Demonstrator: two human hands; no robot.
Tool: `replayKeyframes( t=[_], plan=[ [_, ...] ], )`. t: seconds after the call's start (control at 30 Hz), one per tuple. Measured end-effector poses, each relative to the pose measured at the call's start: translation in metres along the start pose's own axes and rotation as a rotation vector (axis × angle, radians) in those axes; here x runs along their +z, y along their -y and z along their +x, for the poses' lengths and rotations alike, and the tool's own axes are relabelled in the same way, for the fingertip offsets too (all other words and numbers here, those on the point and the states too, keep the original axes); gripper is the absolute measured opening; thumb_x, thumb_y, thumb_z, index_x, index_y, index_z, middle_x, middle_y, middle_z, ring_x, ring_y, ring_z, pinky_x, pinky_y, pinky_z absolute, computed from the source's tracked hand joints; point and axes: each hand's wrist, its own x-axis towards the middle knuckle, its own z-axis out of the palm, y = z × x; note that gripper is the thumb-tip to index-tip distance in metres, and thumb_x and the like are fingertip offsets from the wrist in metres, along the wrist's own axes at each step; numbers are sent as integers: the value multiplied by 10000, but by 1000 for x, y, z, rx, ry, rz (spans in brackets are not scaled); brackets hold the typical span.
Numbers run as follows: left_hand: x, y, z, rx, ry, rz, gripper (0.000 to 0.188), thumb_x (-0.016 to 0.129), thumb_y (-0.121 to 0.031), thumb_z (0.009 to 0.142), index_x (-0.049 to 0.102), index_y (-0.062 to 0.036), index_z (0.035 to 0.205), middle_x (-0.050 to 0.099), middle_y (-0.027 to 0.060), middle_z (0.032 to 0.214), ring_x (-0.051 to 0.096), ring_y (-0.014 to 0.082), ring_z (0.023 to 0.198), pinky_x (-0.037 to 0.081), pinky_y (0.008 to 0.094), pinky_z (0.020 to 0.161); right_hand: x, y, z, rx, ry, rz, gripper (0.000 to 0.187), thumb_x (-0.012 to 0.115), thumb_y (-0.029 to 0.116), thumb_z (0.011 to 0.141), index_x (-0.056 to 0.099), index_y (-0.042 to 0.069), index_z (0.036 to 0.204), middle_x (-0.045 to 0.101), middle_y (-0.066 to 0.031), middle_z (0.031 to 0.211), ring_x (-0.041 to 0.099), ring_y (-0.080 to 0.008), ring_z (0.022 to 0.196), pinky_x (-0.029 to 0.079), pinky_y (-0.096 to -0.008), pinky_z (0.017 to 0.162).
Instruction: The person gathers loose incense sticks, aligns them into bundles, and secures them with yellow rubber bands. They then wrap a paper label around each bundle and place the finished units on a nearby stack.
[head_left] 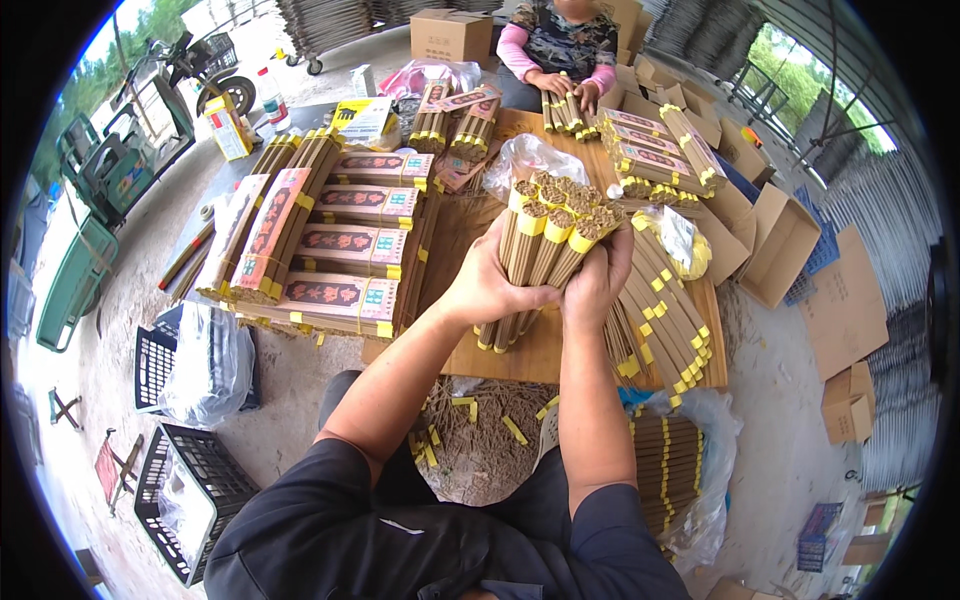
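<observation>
A cluster of brown incense stick bundles point(540, 245), each banded with yellow paper, stands tilted over the wooden table point(455, 345). My left hand point(492, 278) is wrapped round its left side and my right hand point(597, 280) round its right side, with both thumbs in front. The bundles' ends point up and away from me; several lower ends show below my hands. To the right of my right hand lies a pile of loose banded incense bundles point(668, 325). On the left are stacked incense bundles with pink and dark printed labels point(350, 242).
Across the table a co-worker's hands point(568, 88) hold more bundles. Labelled stacks point(655, 150) stand at the far right, beside open cardboard boxes point(775, 245). Black crates point(190, 500) sit on the floor at left. A plastic-lined container of bundles point(668, 465) is by my right side.
</observation>
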Motion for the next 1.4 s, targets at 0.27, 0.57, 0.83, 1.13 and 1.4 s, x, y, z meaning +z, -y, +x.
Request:
replayKeyframes(
  t=[0.27, 0.57, 0.83, 1.13, 1.4],
  plan=[
    [-3, 0, 1, -8, -11, 21, 945, 927, -210, 626, 476, -14, 1433, 679, 121, 1252, 649, 189, 1151, 491, 367, 1046, 7, 10, -1, -110, -43, -136, 355, 448, -64, 934, 517, -54, 1282, 646, -75, 1053, 604, -112, 928, 495, -291, 896],
    [-5, 6, -1, 9, -35, 51, 901, 905, -193, 641, 479, -20, 1416, 694, 118, 1233, 666, 201, 1137, 500, 367, 1038, -22, 46, 58, -233, 2, -906, 420, 601, 40, 954, 567, -25, 1367, 686, -203, 1147, 689, -324, 1000, 540, -392, 899],
    [-2, 3, 3, -58, -14, -71, 824, 893, -90, 692, 494, -39, 1411, 681, 86, 1273, 647, 167, 1161, 499, 352, 1044, -145, -44, 117, 285, 483, -1625, 496, 668, 119, 929, 620, 170, 1420, 602, -255, 1275, 613, -407, 1172, 498, -454, 1009],
    [0, 4, 5, 19, -13, 1, 848, 897, -148, 669, 495, -43, 1408, 665, 100, 1279, 634, 191, 1183, 483, 368, 1049, -149, -64, 96, 68, 357, -1514, 580, 685, 428, 943, 609, 103, 1417, 638, -200, 1302, 615, -369, 1200, 521, -454, 1000],
    [-6, -1, -1, 30, -36, 197, 996, 968, -295, 621, 453, -39, 1434, 660, 146, 1299, 654, 264, 1205, 508, 402, 1039, 16, 32, 6, 126, 384, 40, 1051, 849, 569, 785, 387, -38, 1508, 618, -139, 1332, 576, -211, 1257, 454, -359, 1076]
  ],
)
